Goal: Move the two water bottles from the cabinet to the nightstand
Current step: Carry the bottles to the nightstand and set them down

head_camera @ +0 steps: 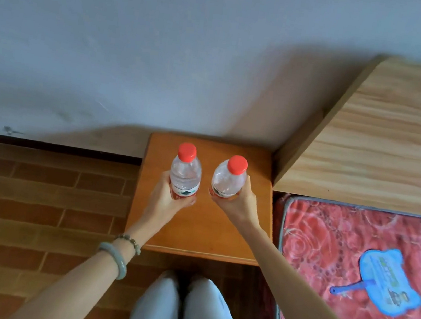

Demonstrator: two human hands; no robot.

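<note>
Two clear water bottles with red caps stand upright over the orange-brown wooden nightstand (202, 236). My left hand (167, 196) is wrapped around the lower part of the left bottle (185, 172). The right bottle (228, 181) is gripped low down by my right hand (241, 202). Both bottles are side by side above the middle of the nightstand top. My fingers hide their bases, so I cannot tell whether they rest on the wood.
A light wooden headboard (382, 144) rises at the right, touching the nightstand. Below it lies a red patterned mattress (340, 243) with a blue hand fan (388, 284) on it. A grey wall is behind, brick-pattern floor (37, 203) at left, my knees (184, 311) below.
</note>
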